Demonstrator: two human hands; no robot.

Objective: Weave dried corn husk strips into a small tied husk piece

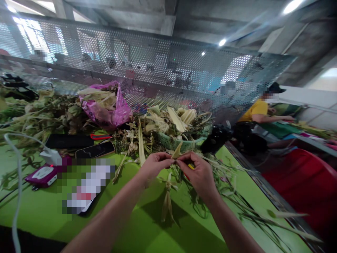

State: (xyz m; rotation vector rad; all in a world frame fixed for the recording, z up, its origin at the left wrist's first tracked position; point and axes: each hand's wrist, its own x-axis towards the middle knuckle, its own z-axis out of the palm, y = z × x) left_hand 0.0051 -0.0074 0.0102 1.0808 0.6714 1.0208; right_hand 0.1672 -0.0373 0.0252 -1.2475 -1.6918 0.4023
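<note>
Both my hands meet above the green table [47, 214] and pinch a thin dried plant stem [176, 159] between them. My left hand [154, 165] grips it with closed fingers. My right hand [198, 174] is closed too, on the same stem, and a small yellow and red thing [190, 167] shows inside its fingers. Pale withered leaves [167, 202] hang down from the stem toward the table.
A green basket [173, 142] heaped with husks stands behind my hands. A pink plastic bag [110, 105] of husks, a phone [95, 149], a pink device [43, 174] with a white cable and plant litter lie to the left. A perforated metal screen [158, 66] backs the table. Another person [259, 110] works at the right.
</note>
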